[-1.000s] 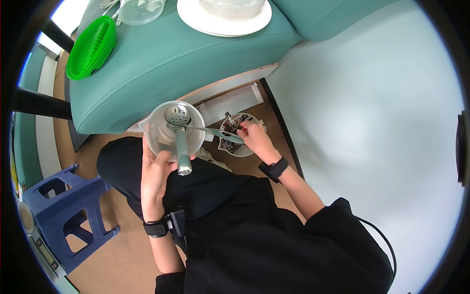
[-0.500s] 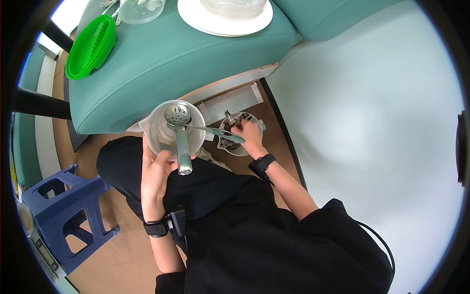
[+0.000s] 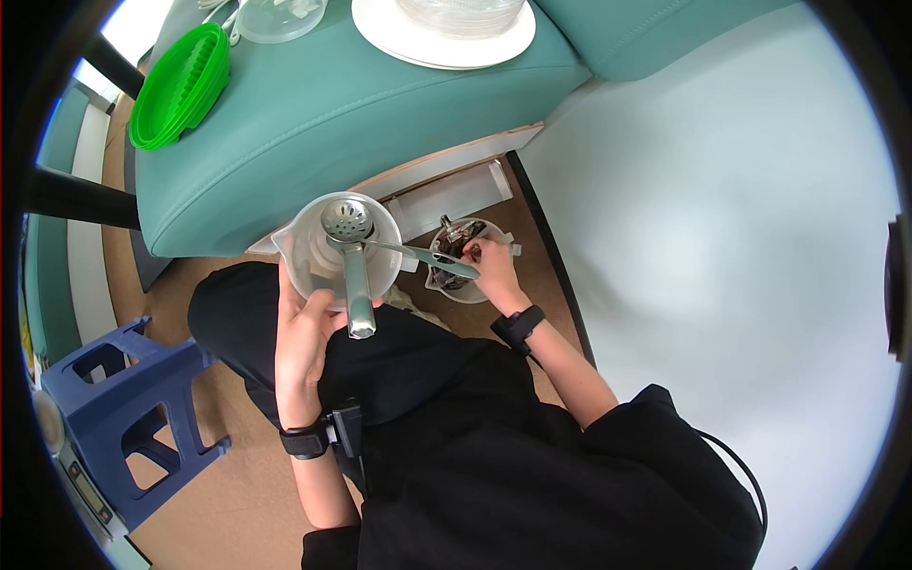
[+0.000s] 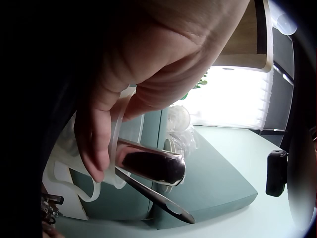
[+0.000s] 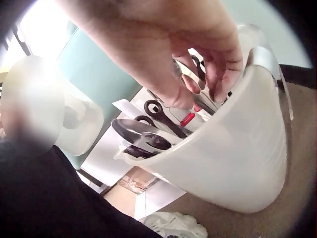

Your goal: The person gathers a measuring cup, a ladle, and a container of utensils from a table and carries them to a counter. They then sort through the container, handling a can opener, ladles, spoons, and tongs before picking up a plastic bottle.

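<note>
My left hand (image 3: 302, 342) grips a translucent plastic jug (image 3: 313, 271) over my lap, thumb and fingers round its wall. A perforated metal spoon (image 3: 348, 220) shows inside, and a broad shiny handle (image 3: 360, 294) and a slimmer grey one (image 3: 446, 263) stick out over the rim. Lower down on the right, my right hand (image 3: 496, 274) reaches into a second translucent jug (image 5: 237, 153) packed with utensils. There its thumb and fingers pinch a shiny metal utensil (image 5: 190, 83), its lower part hidden. Black handles (image 5: 163, 117) and a red piece (image 5: 187, 119) stand beside the fingers.
A teal padded seat (image 3: 313, 142) rises in front, bearing green trays (image 3: 180, 85), a white plate (image 3: 380, 43) and a clear container (image 3: 280, 24). At left stands a blue stool (image 3: 123, 399) by a scale (image 3: 90, 489). A pale wall-like surface (image 3: 731, 237) borders the right.
My right hand dips further left into the utensil jug, then draws back slightly. The left hand keeps its grip on the other jug with hardly any movement.
</note>
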The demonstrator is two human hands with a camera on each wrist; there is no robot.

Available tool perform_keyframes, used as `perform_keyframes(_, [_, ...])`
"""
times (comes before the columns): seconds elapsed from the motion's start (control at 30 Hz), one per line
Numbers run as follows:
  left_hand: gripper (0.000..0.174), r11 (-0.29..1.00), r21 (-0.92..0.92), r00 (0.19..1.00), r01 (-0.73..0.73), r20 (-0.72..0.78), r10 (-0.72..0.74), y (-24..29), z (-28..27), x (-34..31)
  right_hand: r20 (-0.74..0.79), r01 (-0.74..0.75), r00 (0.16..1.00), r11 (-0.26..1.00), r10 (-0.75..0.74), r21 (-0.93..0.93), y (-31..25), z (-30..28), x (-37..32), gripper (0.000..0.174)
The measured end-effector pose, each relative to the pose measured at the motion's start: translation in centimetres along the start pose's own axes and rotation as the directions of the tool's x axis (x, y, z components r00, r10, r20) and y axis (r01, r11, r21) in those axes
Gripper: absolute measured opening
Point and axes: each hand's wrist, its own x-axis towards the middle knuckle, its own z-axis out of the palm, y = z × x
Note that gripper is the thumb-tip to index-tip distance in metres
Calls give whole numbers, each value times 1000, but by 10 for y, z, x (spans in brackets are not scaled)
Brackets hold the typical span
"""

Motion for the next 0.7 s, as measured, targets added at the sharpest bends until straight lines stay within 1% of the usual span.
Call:
perform_keyframes(0.13, [75,1000,5,1000,6,18,-6,1,-1,-1,-27,-20,999,1000,20,14,-4,-3,-3,14])
perform_keyframes(0.23, [75,1000,8,1000,12,7,-12,-1,-3,0,-19,-33,999,999,33,4,-8,-6,-4,14])
perform_keyframes(0.33, [74,1000,11,1000,0,-2,0,2,2,-1,-31,3,1000,1000,-4,-29,-18,-14,-5,13])
perform_keyframes(0.43, [73,999,40,1000,-2,21,1,1,-1,-1,-4,9,1000,1000,-9,7,-19,-18,-4,13])
perform_keyframes(0.53, [73,999,18,999,-27,40,27,0,-1,1,41,-17,999,999,15,52,-20,-23,-3,9])
perform_keyframes(0.63, [73,1000,19,999,-21,39,20,0,-2,0,121,-42,992,999,45,-31,-15,-27,0,18])
perform_keyframes(0.7, [73,1000,0,999,-21,38,21,-1,-3,1,28,-12,1000,1000,12,15,-12,-22,1,24])
